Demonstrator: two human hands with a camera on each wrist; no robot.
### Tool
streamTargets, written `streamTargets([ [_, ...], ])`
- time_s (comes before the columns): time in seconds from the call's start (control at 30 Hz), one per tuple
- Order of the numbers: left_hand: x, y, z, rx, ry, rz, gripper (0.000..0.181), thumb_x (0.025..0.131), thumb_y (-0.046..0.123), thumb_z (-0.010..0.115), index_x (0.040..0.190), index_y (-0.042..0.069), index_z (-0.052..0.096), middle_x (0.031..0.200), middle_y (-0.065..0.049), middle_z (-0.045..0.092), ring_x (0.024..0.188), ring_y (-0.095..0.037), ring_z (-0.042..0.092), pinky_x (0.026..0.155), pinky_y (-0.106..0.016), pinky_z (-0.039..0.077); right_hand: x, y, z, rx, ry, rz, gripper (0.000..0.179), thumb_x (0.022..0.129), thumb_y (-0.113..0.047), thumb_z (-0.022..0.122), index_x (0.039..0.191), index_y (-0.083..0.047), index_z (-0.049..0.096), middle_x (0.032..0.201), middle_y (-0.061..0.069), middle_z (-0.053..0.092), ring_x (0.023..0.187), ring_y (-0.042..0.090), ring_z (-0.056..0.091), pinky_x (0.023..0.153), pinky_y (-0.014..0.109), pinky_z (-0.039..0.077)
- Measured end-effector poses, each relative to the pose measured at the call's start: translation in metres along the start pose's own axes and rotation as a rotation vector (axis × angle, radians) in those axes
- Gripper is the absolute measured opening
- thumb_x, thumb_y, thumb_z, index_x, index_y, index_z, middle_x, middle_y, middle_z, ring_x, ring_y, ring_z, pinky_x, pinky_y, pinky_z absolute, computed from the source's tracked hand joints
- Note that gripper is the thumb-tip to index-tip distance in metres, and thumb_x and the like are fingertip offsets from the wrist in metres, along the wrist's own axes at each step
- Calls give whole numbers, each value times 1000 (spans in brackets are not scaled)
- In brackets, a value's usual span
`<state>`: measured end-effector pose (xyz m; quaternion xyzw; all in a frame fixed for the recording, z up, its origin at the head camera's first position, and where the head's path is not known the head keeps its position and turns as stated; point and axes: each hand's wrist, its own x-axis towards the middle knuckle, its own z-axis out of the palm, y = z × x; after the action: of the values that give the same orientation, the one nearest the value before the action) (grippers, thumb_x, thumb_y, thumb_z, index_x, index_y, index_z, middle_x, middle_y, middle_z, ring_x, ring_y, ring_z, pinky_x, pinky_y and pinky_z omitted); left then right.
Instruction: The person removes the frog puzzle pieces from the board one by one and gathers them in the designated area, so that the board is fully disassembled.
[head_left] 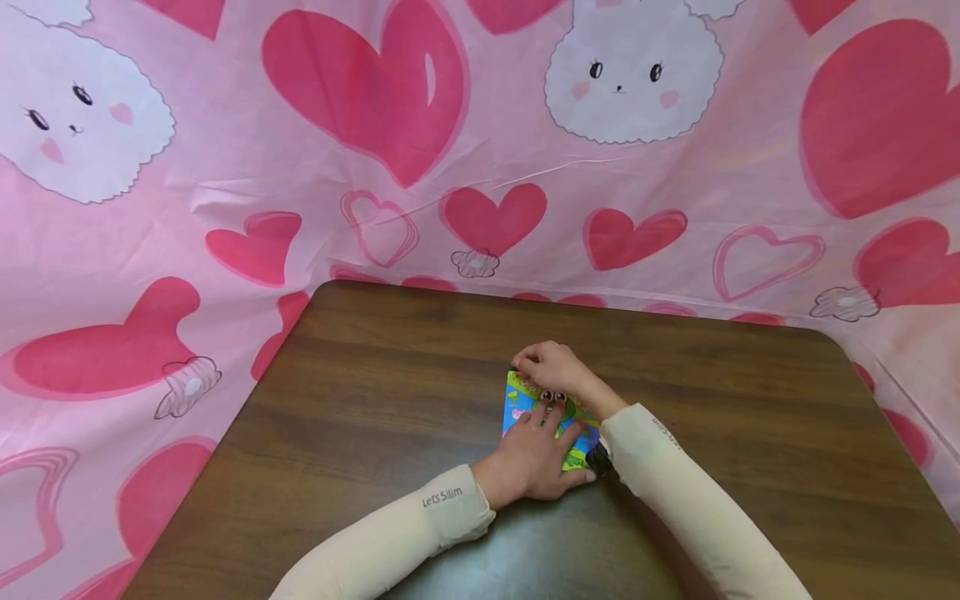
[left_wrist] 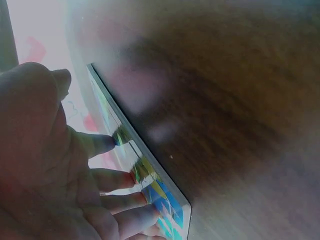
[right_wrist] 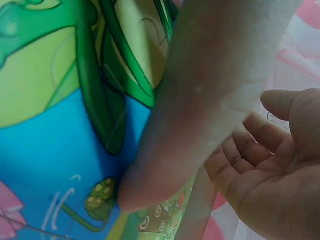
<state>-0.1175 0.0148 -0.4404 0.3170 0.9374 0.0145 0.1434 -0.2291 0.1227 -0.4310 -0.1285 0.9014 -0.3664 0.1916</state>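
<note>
A flat, thin board (head_left: pixel 513 410) with a bright cartoon frog picture lies on the wooden table in the head view. My left hand (head_left: pixel 536 458) rests across its lower part with spread, fairly straight fingers. In the left wrist view the fingertips (left_wrist: pixel 145 216) meet the glossy face of the board, above its pale edge (left_wrist: pixel 175 192). At the far left corner of the board is my right hand (head_left: pixel 557 367), fingers curled toward a small dark bit; I cannot tell whether they pinch it. A finger hides part of the frog (right_wrist: pixel 100 100) in the right wrist view.
The brown table (head_left: pixel 375 400) spreads out around the board. Pink cloth (head_left: pixel 510 150) with hearts and white fluffy faces hangs behind and to the left. A small black item (head_left: pixel 597 458) sits below the right sleeve (head_left: pixel 645 446), beside the left thumb.
</note>
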Motion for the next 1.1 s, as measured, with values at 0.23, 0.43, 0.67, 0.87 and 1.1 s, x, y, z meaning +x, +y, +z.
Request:
streamTargets([
  [0.23, -1, -1, -1, -6, -23, 5, 67, 102, 66, 32, 161, 35, 26, 171, -4, 16, 158, -28, 17, 123, -42, 30, 0, -3, 1, -57, 41, 3, 32, 105, -30, 55, 121, -9, 73, 94, 0, 77, 85, 13, 70, 75, 30, 53],
  [0.43, 0, -4, -3, 6, -56, 6, 56, 108, 50, 31, 161, 36, 23, 171, -3, 13, 159, -27, 14, 123, -42, 30, -1, -8, 1, -136, 63, -36, 30, 105, -26, 54, 109, -9, 78, 93, 3, 78, 63, 12, 57, 62, 26, 45],
  [0.67, 0, -4, -4, 9, -59, 13, 53, 108, 42, 33, 161, 36, 24, 171, -3, 15, 158, -27, 15, 123, -41, 30, 1, -9, 2, -172, 68, -53, 37, 103, -26, 56, 76, -9, 75, 81, 1, 71, 53, 13, 44, 57, 26, 40],
  [0.87, 1, -5, -5, -5, -83, 25, 54, 109, 42, 33, 161, 35, 23, 172, -3, 12, 159, -26, 12, 124, -40, 28, 3, -8, 4, -190, 54, -54, 38, 102, -25, 56, 73, -9, 74, 95, 2, 76, 54, 12, 44, 57, 26, 39],
  [1.1, 2, -5, -6, 3, -100, 24, 55, 108, 45, 31, 162, 35, 21, 172, -3, 11, 159, -26, 10, 125, -39, 25, 5, -8, 1, -190, 56, -44, 26, 101, -23, 58, 106, -12, 81, 110, 4, 78, 76, 15, 60, 68, 27, 46],
])
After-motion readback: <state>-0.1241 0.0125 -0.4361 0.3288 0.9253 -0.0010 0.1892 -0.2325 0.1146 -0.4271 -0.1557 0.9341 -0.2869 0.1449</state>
